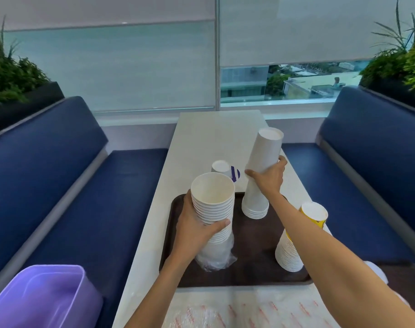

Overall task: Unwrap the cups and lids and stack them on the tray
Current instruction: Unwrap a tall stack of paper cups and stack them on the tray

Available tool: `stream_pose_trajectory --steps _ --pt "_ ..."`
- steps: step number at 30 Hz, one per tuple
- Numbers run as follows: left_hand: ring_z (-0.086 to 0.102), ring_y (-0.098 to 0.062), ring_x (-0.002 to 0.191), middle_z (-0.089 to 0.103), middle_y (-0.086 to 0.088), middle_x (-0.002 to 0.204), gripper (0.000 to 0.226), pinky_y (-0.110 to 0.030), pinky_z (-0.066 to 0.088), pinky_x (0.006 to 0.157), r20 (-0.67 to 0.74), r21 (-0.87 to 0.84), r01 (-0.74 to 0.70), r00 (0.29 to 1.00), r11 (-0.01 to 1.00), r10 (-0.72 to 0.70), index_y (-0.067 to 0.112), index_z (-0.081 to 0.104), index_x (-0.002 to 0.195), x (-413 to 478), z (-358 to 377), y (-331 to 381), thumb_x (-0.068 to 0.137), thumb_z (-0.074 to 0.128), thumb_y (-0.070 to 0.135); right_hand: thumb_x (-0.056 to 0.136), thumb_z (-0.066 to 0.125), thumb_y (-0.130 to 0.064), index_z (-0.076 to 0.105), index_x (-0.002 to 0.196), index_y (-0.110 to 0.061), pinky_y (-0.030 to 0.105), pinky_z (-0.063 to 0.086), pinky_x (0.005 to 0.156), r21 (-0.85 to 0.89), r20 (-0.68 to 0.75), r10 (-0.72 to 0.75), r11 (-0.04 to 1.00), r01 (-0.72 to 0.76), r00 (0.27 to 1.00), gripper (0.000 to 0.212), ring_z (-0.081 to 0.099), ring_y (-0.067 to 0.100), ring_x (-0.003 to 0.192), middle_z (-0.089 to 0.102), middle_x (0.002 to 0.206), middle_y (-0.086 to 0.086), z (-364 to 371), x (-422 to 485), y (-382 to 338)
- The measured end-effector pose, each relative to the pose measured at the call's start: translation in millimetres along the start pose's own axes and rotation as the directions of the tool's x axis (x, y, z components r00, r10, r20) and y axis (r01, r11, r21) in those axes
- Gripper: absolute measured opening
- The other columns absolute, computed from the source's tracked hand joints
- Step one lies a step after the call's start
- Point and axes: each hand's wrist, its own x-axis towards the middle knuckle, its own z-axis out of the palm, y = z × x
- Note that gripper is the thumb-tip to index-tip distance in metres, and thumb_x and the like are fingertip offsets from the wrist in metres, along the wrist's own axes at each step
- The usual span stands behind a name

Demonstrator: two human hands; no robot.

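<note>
A dark brown tray (249,275) lies on the white table. My left hand (197,230) grips an upright stack of white paper cups (213,200), mouths up, with clear plastic wrap (216,259) bunched around its lower end on the tray. My right hand (268,176) grips a tall upside-down stack of white cups (261,162) that stands on the tray's far edge. Another inverted stack with yellow print (294,247) stands at the tray's right side, partly behind my right forearm.
A small inverted cup stack with a purple mark (225,170) stands on the table (213,133) beyond the tray. A purple bin (43,301) sits at lower left on the blue bench. Printed plastic wrapping (249,308) lies at the near table edge. Blue benches flank the table.
</note>
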Motion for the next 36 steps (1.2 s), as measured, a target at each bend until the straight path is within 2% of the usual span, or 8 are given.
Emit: stream_pose_trajectory --steps 7,12,18,20,23,28,31,36 --pt "0.040 -0.001 0.116 0.042 0.016 0.131 0.102 -0.021 0.037 0.097 -0.003 0.015 -0.005 1.000 1.000 0.005 0.029 0.025 0.139 1 2 -1 0.058 0.088 0.038 0.068 0.085 -0.029 0.018 0.143 -0.011 0.057 0.026 0.112 -0.078 0.040 0.117 0.990 -0.113 0.992 0.103 0.033 0.035 0.135 0.032 0.144 0.015 21 -1 34" --pt "0.043 -0.013 0.127 0.042 0.006 0.142 0.103 -0.027 0.038 0.101 -0.003 0.018 -0.010 1.000 1.000 0.010 0.025 0.025 0.141 2 2 -1 0.060 0.088 0.036 0.072 0.080 -0.043 0.011 0.149 -0.012 0.053 0.007 0.116 -0.125 -0.072 0.103 0.986 -0.112 0.992 0.108 0.007 0.033 0.146 0.008 0.157 0.016 24 -8 25" --pt "0.041 -0.004 0.120 0.042 0.008 0.141 0.101 -0.018 0.034 0.094 -0.002 0.006 -0.028 1.000 1.000 0.028 0.026 0.025 0.140 -1 0 2 0.061 0.087 0.036 0.084 0.065 -0.016 0.038 0.137 -0.004 0.040 0.025 0.109 0.018 -0.318 -0.284 0.952 0.305 0.905 0.061 0.032 0.032 0.133 0.036 0.142 0.021 8 -21 -34" --pt "0.041 -0.005 0.121 0.042 0.007 0.141 0.101 -0.019 0.034 0.095 -0.004 -0.007 -0.028 1.000 1.000 0.028 0.026 0.026 0.140 -1 1 3 0.061 0.087 0.035 0.087 0.063 -0.016 0.051 0.125 -0.005 0.030 0.036 0.097 0.107 -0.232 -0.376 0.907 0.408 0.897 0.041 0.045 0.024 0.116 0.047 0.128 0.014 2 -27 -57" --pt "0.042 -0.012 0.128 0.042 0.006 0.142 0.101 -0.022 0.034 0.098 -0.014 -0.028 -0.037 0.999 0.999 0.036 0.024 0.027 0.141 -2 1 4 0.061 0.088 0.032 0.088 0.067 -0.029 0.059 0.112 -0.013 0.023 0.045 0.077 0.212 0.133 -0.421 0.897 0.389 0.897 0.031 0.054 0.014 0.091 0.056 0.114 0.006 -11 -42 -88" --pt "0.041 -0.003 0.118 0.041 0.017 0.129 0.102 -0.018 0.034 0.095 -0.010 -0.065 -0.025 1.000 0.998 0.024 0.025 0.027 0.141 -2 1 4 0.061 0.088 0.033 0.073 0.072 -0.058 0.057 0.125 -0.022 0.025 0.041 0.088 -0.129 0.753 -0.188 0.898 0.421 0.631 0.066 0.053 0.014 0.105 0.055 0.120 0.001 -22 -64 -112" --pt "0.038 0.000 0.114 0.038 0.019 0.123 0.100 -0.017 0.034 0.093 0.003 -0.063 -0.015 1.000 0.998 0.016 0.024 0.026 0.142 -4 0 5 0.063 0.087 0.034 0.063 0.076 -0.065 0.047 0.135 -0.023 0.032 0.044 0.095 -0.296 0.833 -0.053 0.797 0.526 0.550 0.088 0.050 0.019 0.115 0.048 0.132 0.003 -23 -74 -115" --pt "0.043 -0.003 0.112 0.043 0.015 0.126 0.099 -0.017 0.036 0.092 0.006 -0.081 0.006 1.000 0.997 -0.005 0.025 0.027 0.140 -4 1 3 0.062 0.088 0.033 0.061 0.079 -0.061 0.039 0.140 -0.022 0.038 0.043 0.100 -0.437 0.816 -0.008 0.645 0.626 0.578 0.097 0.044 0.024 0.122 0.038 0.132 0.004 -25 -83 -116"
